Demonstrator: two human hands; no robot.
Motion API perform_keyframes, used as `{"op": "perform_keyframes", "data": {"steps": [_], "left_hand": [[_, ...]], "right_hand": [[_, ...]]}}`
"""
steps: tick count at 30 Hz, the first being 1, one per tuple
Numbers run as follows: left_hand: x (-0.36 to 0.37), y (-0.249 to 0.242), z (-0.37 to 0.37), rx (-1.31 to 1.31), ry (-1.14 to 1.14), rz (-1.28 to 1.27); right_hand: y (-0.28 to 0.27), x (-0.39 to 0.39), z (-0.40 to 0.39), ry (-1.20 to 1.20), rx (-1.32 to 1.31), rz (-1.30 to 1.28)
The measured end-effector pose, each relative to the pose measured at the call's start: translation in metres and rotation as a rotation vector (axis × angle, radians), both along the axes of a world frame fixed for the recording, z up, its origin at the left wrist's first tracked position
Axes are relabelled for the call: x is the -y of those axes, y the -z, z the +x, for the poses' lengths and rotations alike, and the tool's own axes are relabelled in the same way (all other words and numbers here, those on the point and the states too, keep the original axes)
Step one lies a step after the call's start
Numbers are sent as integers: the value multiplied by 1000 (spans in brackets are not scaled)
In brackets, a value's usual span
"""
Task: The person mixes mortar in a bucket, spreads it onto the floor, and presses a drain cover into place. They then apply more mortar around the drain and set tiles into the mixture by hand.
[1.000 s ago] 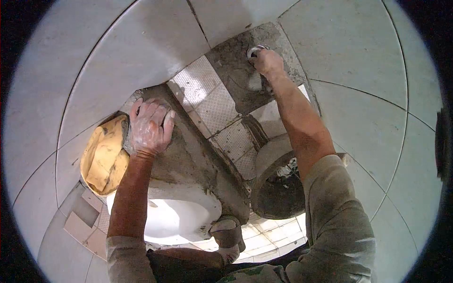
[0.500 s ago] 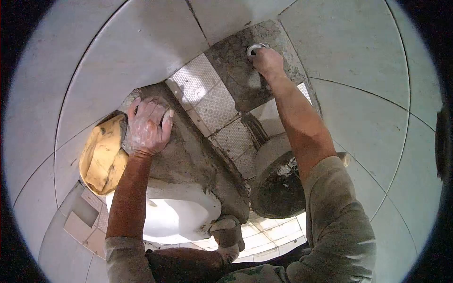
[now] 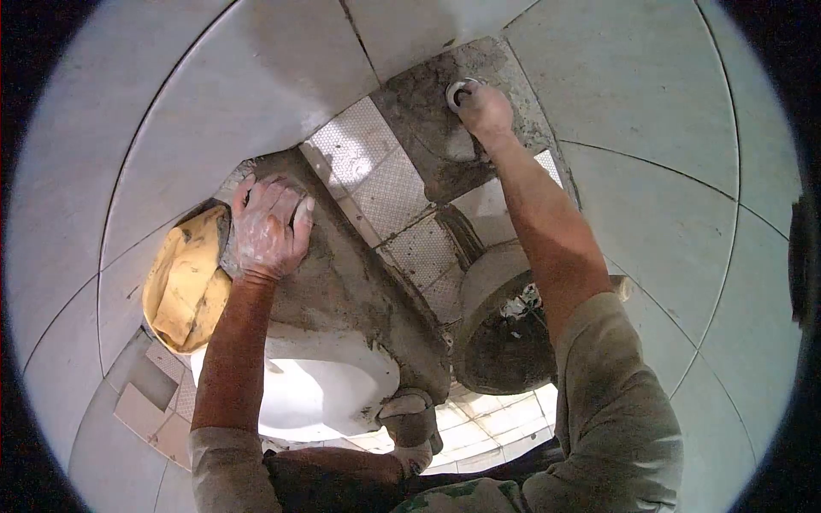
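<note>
My left hand point(image 3: 267, 227), smeared with pale dust or mortar, lies on the rough cement ledge point(image 3: 321, 278). Its fingers are spread over the surface, thumb apart, holding nothing. Far off at the upper right, my right hand point(image 3: 487, 111) is closed, its fingers on the edge of a round whitish drain ring point(image 3: 454, 92). The ring sits at the grey mortar bed point(image 3: 421, 115), near the wall corner. The fingertips inside the ring are partly hidden. Small-patterned floor tiles point(image 3: 389, 195) border the mortar patch.
Beside my left forearm is a cut-open yellow container point(image 3: 184, 278). A white ceramic toilet pan point(image 3: 342, 385) is set in the ledge. Below my right arm stands a mortar bucket point(image 3: 487, 338). Loose tile pieces point(image 3: 141, 410) lie at lower left; large wall tiles point(image 3: 650, 94) surround everything.
My right hand has shifted very slightly at the ring, and more of the ring's dark opening shows. My left hand stays in place on the ledge.
</note>
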State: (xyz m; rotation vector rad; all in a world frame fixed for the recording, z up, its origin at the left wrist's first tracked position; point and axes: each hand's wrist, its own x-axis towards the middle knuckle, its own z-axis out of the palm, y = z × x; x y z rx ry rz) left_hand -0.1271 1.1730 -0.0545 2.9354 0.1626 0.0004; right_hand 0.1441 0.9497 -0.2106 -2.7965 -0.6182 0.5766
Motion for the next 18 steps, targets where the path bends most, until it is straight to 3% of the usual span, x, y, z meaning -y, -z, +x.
{"op": "perform_keyframes", "data": {"steps": [1,3,7,12,18], "left_hand": [[0,0,0,3,1,-1],[-1,0,0,-8,14,4],[-1,2,-1,-1,4,-13],[-2,1,-1,-25,0,-10],[-2,1,-1,-44,-4,1]], "right_hand": [[-2,-1,-1,1,3,-1],[-4,-5,-3,236,3,92],[1,-9,-7,269,-52,128],[11,-18,-19,246,65,262],[-3,-16,-20,200,-53,155]]}}
